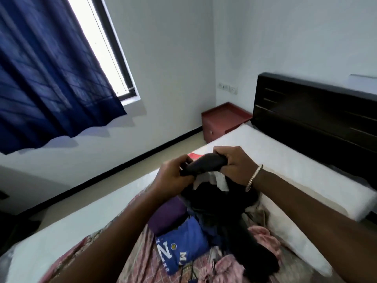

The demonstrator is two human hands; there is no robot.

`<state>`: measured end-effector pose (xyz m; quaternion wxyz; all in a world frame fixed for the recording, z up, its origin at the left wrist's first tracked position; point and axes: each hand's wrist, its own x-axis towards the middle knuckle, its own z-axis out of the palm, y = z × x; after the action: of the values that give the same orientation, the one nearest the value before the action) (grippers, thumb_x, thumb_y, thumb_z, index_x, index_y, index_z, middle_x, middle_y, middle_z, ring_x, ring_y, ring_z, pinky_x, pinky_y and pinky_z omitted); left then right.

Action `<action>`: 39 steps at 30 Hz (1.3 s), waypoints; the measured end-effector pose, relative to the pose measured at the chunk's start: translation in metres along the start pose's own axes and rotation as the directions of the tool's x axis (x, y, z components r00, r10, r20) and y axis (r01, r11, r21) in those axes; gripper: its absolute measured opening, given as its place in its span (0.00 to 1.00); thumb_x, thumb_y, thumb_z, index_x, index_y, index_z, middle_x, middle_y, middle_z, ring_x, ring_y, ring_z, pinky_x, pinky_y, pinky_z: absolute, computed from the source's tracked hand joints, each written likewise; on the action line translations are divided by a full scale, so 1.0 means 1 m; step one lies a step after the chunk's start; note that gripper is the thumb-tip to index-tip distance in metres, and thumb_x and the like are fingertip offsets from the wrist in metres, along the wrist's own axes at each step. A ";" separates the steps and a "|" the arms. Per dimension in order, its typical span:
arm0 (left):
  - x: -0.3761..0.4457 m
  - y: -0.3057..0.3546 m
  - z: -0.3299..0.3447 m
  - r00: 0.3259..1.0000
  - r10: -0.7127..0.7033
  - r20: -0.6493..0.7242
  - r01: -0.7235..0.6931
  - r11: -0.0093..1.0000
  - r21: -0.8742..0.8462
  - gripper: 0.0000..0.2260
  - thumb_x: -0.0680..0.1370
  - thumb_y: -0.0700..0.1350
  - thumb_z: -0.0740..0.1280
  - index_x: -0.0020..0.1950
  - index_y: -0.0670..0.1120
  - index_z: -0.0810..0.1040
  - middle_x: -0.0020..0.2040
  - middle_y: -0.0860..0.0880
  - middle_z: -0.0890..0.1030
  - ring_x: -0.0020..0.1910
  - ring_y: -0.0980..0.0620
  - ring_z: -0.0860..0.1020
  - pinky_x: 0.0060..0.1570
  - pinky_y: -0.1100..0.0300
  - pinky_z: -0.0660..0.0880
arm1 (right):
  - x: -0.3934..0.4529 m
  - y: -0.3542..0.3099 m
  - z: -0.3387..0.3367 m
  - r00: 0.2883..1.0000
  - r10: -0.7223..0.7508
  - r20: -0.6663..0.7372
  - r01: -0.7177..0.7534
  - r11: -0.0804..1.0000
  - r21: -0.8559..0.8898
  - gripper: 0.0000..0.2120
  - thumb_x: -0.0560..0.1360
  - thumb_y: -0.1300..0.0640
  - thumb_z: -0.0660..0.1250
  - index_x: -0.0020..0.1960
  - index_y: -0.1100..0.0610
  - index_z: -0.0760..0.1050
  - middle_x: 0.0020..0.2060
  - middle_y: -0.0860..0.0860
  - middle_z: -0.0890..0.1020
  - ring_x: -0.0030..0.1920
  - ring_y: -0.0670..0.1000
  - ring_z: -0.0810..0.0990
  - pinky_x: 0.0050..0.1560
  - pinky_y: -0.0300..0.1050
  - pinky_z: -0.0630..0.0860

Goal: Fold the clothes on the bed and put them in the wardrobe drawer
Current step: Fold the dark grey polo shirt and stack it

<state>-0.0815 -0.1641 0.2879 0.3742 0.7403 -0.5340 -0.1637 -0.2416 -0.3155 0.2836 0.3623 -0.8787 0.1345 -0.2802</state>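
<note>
**Black garment held up between both hands above the clothes pile**

Black garment (pixel 201 163) is stretched between the two hands, raised over the heap of clothes on the bed. The left hand (pixel 173 175) grips its left end with fingers curled around the cloth. The right hand (pixel 234 162) clamps the right end in a closed fist, a metal bangle (pixel 254 177) on its wrist. The stretch of cloth between the hands is bunched into a thick roll, and the rest of the garment hangs down below the right hand into the pile.

Just beneath the hands, a bit of white fabric (pixel 221 180) shows against the dark cloth. Below the left forearm lies a purple garment (pixel 169 213), and nearer the person from it a blue shirt (pixel 181 248) with a large white letter N printed on it. Pink cloth (pixel 263 235) lies crumpled under the right forearm. All of it rests on a pink checked sheet (pixel 140 260) spread over the white mattress (pixel 295 166).

Beyond the hands, a red bedside cabinet (pixel 222 119) stands beside the dark headboard (pixel 318 117). Far to the left of the hands, a blue curtain (pixel 47 68) hangs partly across a bright window (pixel 102 43).
</note>
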 end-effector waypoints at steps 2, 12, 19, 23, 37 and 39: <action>-0.011 -0.004 -0.010 0.996 0.067 -0.053 -0.063 0.995 0.071 0.07 0.66 0.43 0.68 0.43 0.51 0.79 0.34 0.56 0.78 0.33 0.61 0.73 0.35 0.67 0.68 | 0.011 -0.036 -0.007 0.999 -0.035 -0.027 0.036 0.999 0.016 0.07 0.61 0.65 0.63 0.36 0.55 0.71 0.28 0.45 0.72 0.31 0.40 0.71 0.33 0.35 0.64; -0.053 0.036 -0.103 0.979 0.038 -0.198 -0.108 0.930 -0.352 0.09 0.82 0.43 0.59 0.56 0.47 0.79 0.43 0.51 0.81 0.43 0.49 0.78 0.40 0.54 0.75 | 0.044 -0.210 -0.054 0.942 -0.119 -0.313 0.065 0.982 -0.178 0.07 0.66 0.65 0.65 0.38 0.56 0.68 0.30 0.48 0.71 0.33 0.45 0.67 0.36 0.44 0.65; -0.109 0.086 -0.222 0.988 0.143 0.066 -0.063 0.746 -0.663 0.09 0.80 0.42 0.64 0.54 0.39 0.81 0.51 0.37 0.83 0.52 0.40 0.82 0.51 0.53 0.80 | 0.059 -0.287 -0.066 0.886 -0.069 -0.459 0.024 0.995 -0.102 0.10 0.73 0.63 0.66 0.50 0.52 0.79 0.44 0.50 0.83 0.45 0.50 0.80 0.49 0.47 0.75; -0.133 0.103 -0.266 0.976 0.180 0.121 -0.112 0.896 -0.430 0.04 0.76 0.36 0.69 0.43 0.42 0.83 0.39 0.44 0.83 0.39 0.48 0.83 0.38 0.61 0.78 | 0.071 -0.321 -0.050 0.920 -0.036 -0.389 0.018 0.999 -0.049 0.05 0.75 0.65 0.65 0.49 0.61 0.79 0.40 0.55 0.80 0.42 0.51 0.77 0.48 0.48 0.72; -0.160 0.074 -0.341 0.973 -0.104 -0.204 0.004 0.899 -0.438 0.09 0.77 0.46 0.64 0.49 0.44 0.83 0.43 0.44 0.84 0.42 0.48 0.80 0.46 0.56 0.74 | 0.091 -0.327 0.006 0.988 0.013 -0.153 -0.024 0.997 -0.068 0.08 0.72 0.61 0.73 0.46 0.64 0.76 0.36 0.52 0.76 0.38 0.51 0.74 0.42 0.44 0.68; -0.164 0.071 -0.342 0.983 -0.111 -0.145 0.020 0.855 -0.519 0.11 0.74 0.46 0.67 0.51 0.43 0.82 0.43 0.43 0.84 0.42 0.47 0.80 0.45 0.55 0.73 | 0.102 -0.325 0.011 0.980 0.001 -0.200 -0.035 0.986 -0.163 0.09 0.73 0.58 0.73 0.42 0.57 0.73 0.35 0.50 0.75 0.37 0.50 0.73 0.39 0.44 0.67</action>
<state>0.0289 0.1049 0.5413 0.5969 0.6422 -0.4112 -0.2495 -0.1423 -0.1260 0.5494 0.2754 -0.8719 0.2009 -0.3515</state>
